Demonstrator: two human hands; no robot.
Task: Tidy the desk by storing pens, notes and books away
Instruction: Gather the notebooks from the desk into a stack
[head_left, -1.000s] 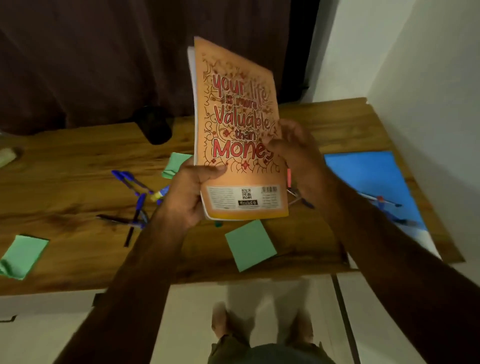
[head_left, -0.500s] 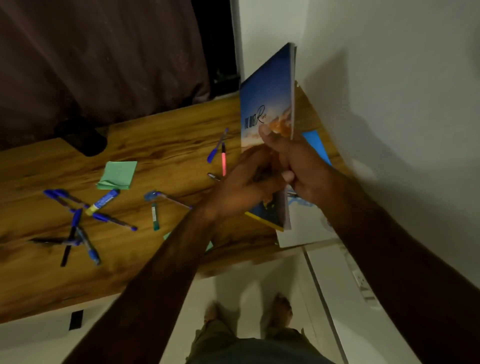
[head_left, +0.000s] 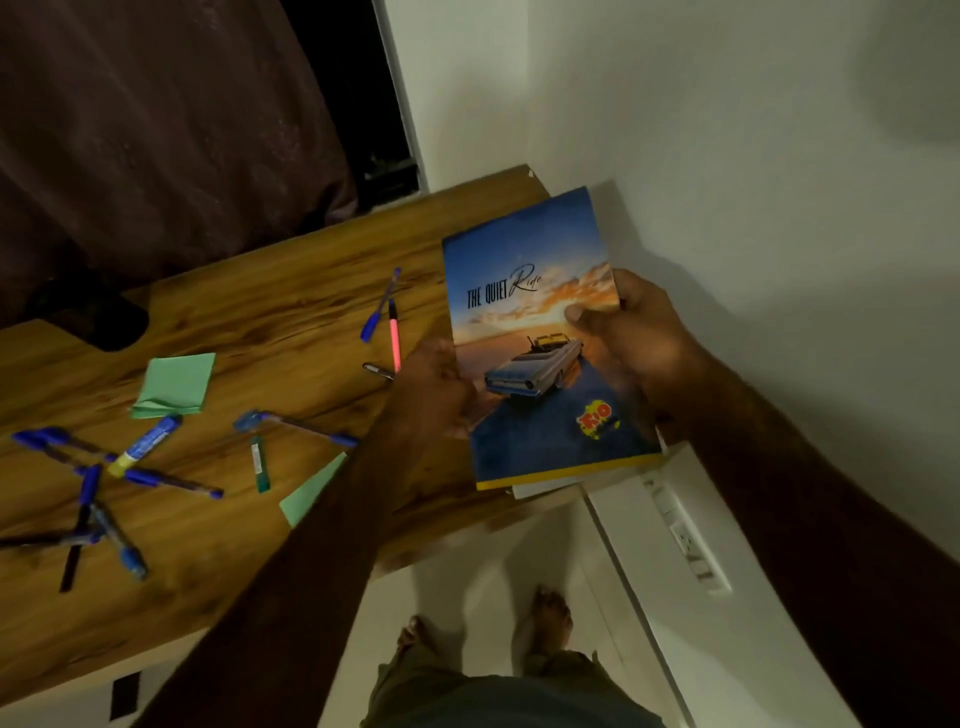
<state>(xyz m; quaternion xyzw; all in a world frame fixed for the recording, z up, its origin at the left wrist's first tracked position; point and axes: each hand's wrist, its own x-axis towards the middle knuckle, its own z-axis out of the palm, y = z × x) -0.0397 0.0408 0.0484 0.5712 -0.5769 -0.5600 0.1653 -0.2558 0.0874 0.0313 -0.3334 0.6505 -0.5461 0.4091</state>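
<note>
Judged the chief risk a slip: found the book (head_left: 540, 332) gripped only at its side edges, tilted, hanging partly beyond the desk (head_left: 260, 322) corner, liable to fall to the floor (head_left: 467, 561) on any loosening of either grip. Judged a second risk from the left forearm (head_left: 322, 519), low over a green note (head_left: 311, 491) and a blue pen (head_left: 306, 428), both liable to be swept off the near edge.

Found the left hand (head_left: 436, 389) curled round the book's left edge, fingers mostly hidden. Found the right hand (head_left: 634, 338) pinching the right edge, thumb on the cover, fingers behind. Located the book between both hands, cover upward. Noted a pale sheet (head_left: 545, 487) just under its lower edge; could not tell contact. Recorded a pink pen (head_left: 394, 338) just left of the left hand, remaining pens (head_left: 91, 483) and a green pad (head_left: 174, 384) well left.
</note>
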